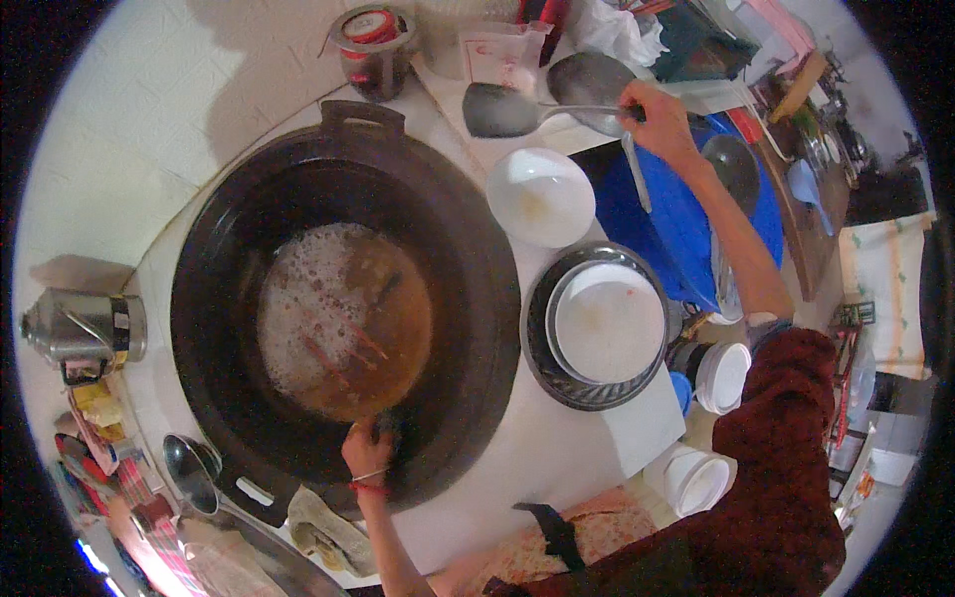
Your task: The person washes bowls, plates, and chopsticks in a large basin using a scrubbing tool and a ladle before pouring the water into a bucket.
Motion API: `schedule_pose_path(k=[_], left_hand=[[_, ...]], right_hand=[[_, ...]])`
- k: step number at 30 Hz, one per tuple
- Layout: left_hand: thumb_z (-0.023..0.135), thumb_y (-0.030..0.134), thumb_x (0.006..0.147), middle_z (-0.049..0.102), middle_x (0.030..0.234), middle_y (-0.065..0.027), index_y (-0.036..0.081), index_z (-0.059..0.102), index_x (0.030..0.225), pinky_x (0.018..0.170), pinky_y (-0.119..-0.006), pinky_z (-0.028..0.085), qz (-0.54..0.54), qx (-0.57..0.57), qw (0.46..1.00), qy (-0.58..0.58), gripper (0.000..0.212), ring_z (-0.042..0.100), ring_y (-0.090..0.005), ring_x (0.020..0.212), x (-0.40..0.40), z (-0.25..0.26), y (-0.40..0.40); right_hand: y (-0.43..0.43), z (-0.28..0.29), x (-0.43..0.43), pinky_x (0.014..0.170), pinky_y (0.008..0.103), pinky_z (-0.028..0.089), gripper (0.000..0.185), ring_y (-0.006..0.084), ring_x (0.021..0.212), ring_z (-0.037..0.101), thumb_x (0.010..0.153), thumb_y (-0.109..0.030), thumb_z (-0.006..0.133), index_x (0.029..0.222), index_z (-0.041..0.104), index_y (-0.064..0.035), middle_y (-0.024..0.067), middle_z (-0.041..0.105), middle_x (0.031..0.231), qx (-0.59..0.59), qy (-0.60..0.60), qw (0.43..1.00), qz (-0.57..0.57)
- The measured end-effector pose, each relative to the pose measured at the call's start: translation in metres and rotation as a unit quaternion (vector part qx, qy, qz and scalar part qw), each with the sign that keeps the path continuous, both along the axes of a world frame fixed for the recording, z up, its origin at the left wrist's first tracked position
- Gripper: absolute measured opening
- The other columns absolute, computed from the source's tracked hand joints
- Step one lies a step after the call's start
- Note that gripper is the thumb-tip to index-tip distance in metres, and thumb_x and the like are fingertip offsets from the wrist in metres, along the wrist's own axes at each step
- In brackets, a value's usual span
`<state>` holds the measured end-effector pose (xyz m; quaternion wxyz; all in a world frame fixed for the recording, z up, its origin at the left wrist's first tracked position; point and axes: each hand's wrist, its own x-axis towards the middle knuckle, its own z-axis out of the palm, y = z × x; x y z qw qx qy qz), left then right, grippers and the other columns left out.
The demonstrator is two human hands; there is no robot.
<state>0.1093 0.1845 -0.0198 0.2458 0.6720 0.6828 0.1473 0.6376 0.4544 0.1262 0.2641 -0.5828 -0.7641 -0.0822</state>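
Observation:
My right hand is closed on the handle of a metal wok spatula, whose blade points left. A second rounded metal utensil lies behind it. My left hand is inside the near wall of a large dark pot, its fingers at a small dark thing that I cannot make out. Brown, foamy water fills the pot's bottom, with thin reddish sticks or streaks in it. Right of the pot are a white bowl and white plates stacked in a dark ridged dish.
A blue tub holding utensils stands at the right. A lidded steel jar stands beyond the pot, a metal kettle left of it. A ladle and a cloth lie near its lower handle. White buckets stand beside me.

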Motion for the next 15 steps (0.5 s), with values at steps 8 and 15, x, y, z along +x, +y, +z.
schedule_pose_path(k=[8,15], left_hand=[[0.063,0.023,0.067,0.06,0.083,-0.0144,0.007,0.058,0.094,0.062,-0.041,0.045,-0.003,-0.011,0.997,0.074,0.031,0.057,-0.0337,0.075,-0.009,-0.016,-0.008],[0.06,0.019,0.067,0.058,0.079,-0.014,0.005,0.059,0.085,0.059,-0.04,0.045,0.013,-0.009,0.998,0.067,0.022,0.056,-0.0333,0.071,0.003,-0.007,0.001]], right_hand=[[0.041,-0.021,0.012,0.058,0.0349,0.044,0.018,0.0276,0.065,0.056,0.063,-0.006,0.063,0.077,0.051,-0.0059,0.0098,0.055,0.071,-0.001,-0.051,0.998,0.031],[0.079,-0.047,0.012,0.058,0.0355,0.044,0.017,0.0286,0.066,0.056,0.062,-0.004,0.059,0.076,0.05,-0.0057,0.01,0.054,0.072,-0.013,-0.077,0.994,0.075]])
